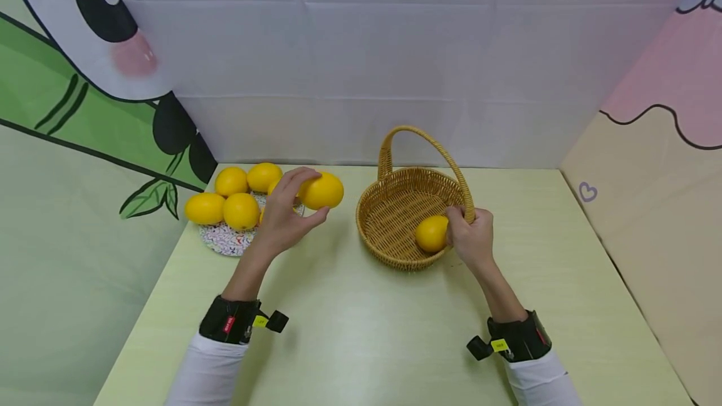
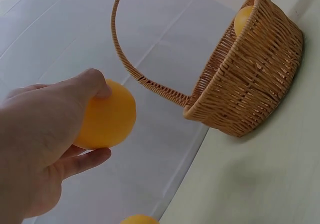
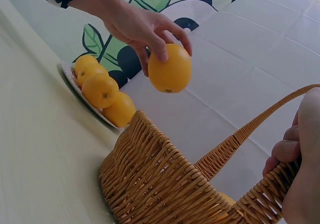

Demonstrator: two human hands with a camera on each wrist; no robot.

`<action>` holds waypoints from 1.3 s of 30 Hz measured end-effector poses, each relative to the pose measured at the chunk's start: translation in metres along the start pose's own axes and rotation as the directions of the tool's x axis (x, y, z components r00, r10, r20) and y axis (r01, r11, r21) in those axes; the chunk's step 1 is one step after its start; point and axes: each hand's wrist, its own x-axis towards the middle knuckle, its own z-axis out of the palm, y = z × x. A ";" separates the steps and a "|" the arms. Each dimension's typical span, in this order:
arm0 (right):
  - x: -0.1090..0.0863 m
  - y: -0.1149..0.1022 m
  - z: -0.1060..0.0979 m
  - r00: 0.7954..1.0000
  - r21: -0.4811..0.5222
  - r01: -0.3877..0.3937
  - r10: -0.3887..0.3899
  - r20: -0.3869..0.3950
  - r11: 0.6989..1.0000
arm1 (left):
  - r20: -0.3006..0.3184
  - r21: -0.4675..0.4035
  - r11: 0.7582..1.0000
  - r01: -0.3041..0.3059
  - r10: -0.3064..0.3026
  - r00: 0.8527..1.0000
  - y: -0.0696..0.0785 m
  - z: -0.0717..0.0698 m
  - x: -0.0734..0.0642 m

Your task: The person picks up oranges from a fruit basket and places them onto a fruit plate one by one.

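My left hand [image 1: 284,215] pinches an orange [image 1: 321,190] between thumb and fingers, raised above the table between plate and basket. A speckled plate [image 1: 222,240] at the left bears several more oranges [image 1: 241,211], partly hidden behind that hand. Right of it stands a round wicker basket [image 1: 389,224] with an arched handle [image 1: 420,133]. One orange [image 1: 431,234] lies inside, against the basket's right side. My right hand [image 1: 474,237] grips the basket where the handle meets the rim, its fingers curled over in the right wrist view.
The pale table [image 1: 361,331] runs up to a light cloth backdrop [image 1: 350,80] close behind plate and basket. Printed panels stand at the left [image 1: 84,255] and right [image 1: 648,224]. Each wrist wears a black strap [image 1: 231,319] with a small camera.
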 end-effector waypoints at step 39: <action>0.000 0.002 0.000 1.000 -0.019 0.016 -0.016 -0.010 1.000 | -0.325 0.031 0.914 0.404 -0.373 0.869 -0.064 -0.116 -0.107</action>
